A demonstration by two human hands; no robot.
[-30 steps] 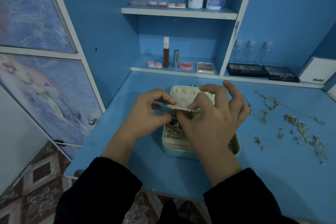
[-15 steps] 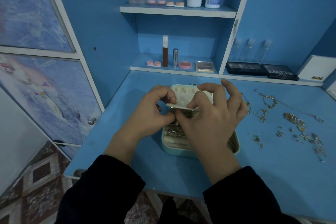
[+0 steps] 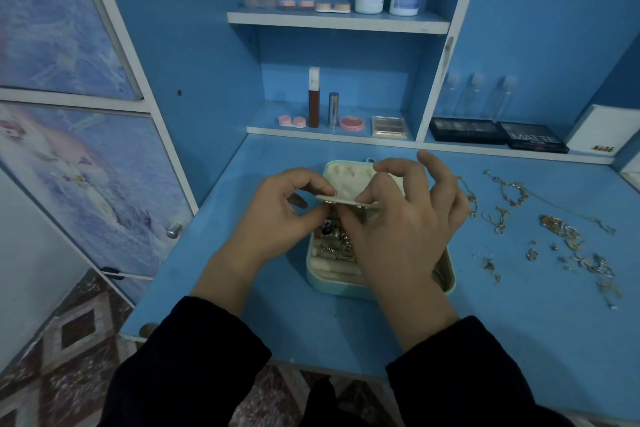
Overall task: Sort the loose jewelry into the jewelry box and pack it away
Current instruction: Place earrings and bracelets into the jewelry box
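Looking down, head view, the only 1. Jewelry box [image 3: 332,288] sits open mid-desk [image 3: 519,322], its lid [image 3: 346,177] standing up behind it. 2 hands meet over the box. Left hand [image 3: 277,215] pinches the left end of a thin white flap [image 3: 346,199] between thumb and forefinger, other fingers curled in. Right hand [image 3: 405,229] pinches the flap's right part with thumb and forefinger; its other 3 fingers fan up, free. The flap is held level above the compartments, probably to fix small pieces to it or to reach beneath; hard to tell which, since the hands cover the join. Small earrings [image 3: 332,243] lie in the box's left compartment. Loose jewelry [image 3: 561,229], chains and small bits, lies scattered on the desk well right of the box, not yet sorted.
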